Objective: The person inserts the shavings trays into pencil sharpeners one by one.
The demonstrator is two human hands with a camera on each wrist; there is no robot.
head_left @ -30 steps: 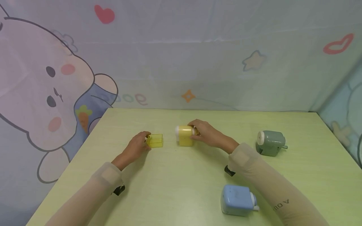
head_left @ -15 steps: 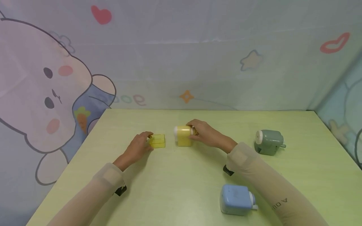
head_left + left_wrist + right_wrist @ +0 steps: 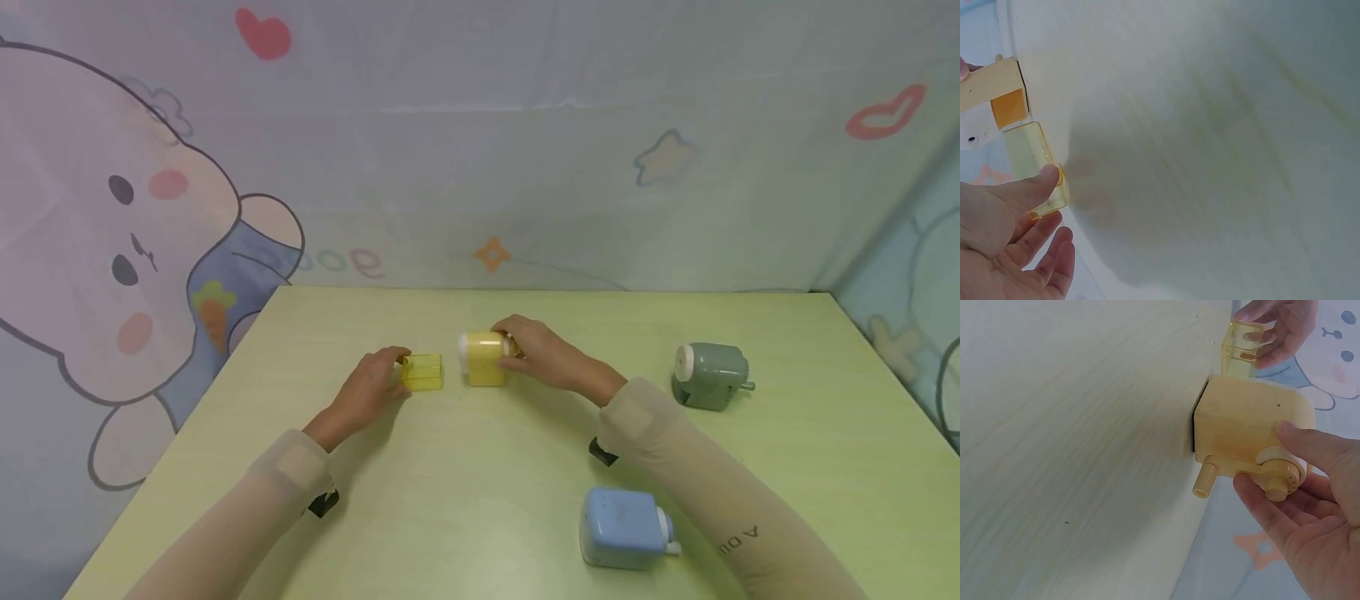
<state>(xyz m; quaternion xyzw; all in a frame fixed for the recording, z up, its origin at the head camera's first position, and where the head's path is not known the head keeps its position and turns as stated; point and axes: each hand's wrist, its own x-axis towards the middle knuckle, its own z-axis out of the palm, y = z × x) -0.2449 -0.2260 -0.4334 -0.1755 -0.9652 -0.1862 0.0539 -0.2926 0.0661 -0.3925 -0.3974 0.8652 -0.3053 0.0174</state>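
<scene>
My left hand (image 3: 363, 392) pinches a clear yellow shavings drawer (image 3: 426, 372) between thumb and fingers, low over the table. To its right my right hand (image 3: 551, 354) grips a yellow crank pencil sharpener (image 3: 480, 360) by its crank end, thumb on one side and fingers on the other. The left wrist view shows a square orange opening (image 3: 1010, 109) in the sharpener's body, facing the drawer's end. A small gap separates drawer and sharpener in the head view. The crank handle (image 3: 1205, 480) sticks out near my right fingers.
A green pencil sharpener (image 3: 712, 375) stands at the right of the table (image 3: 465, 483). Nearer me, a blue one (image 3: 622, 529) sits beside my right forearm. A printed cloth (image 3: 450, 167) hangs behind the table's far edge.
My left hand has brought the drawer slightly right, closer to the yellow sharpener. The right hand keeps its grip almost unmoved; the whole head view has shifted a little.
</scene>
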